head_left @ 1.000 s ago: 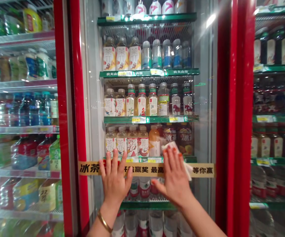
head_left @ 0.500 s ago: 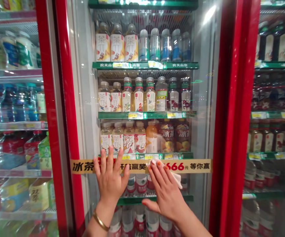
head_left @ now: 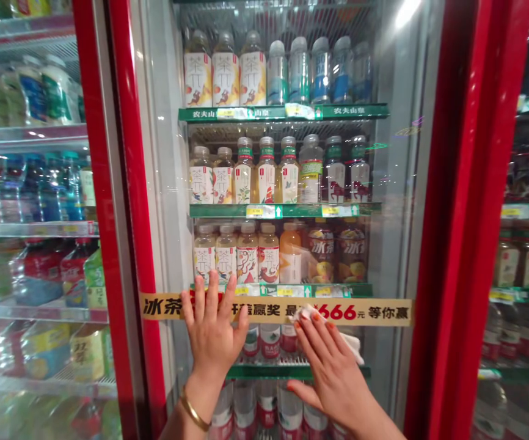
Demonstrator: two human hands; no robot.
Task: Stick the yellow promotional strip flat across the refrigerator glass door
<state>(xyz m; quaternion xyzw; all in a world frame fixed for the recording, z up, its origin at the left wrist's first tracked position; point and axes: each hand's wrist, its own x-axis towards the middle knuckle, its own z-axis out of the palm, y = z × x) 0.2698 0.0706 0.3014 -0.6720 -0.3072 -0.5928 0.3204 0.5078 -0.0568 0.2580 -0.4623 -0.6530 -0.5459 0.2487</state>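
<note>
The two hands are well apart, both up against the outside of a drinks cooler's glass door (head_left: 173,183). The left hand (head_left: 212,345) lies flat and open, fingers spread, its fingertips on the lower edge of a yellow promotional strip (head_left: 164,305) stuck across the glass. A gold bangle (head_left: 194,410) circles the left wrist. The right hand (head_left: 333,373) presses a folded white cloth (head_left: 353,345) against the glass, with the cloth's top edge showing above the orange-painted fingertips (head_left: 308,327), on the strip near its printed 666.

Behind the glass, bottled teas (head_left: 199,79) stand in rows on green-edged wire shelves (head_left: 283,211). A red door frame (head_left: 457,214) runs up to the right, and another (head_left: 118,183) to the left, with more stocked cooler doors beyond each.
</note>
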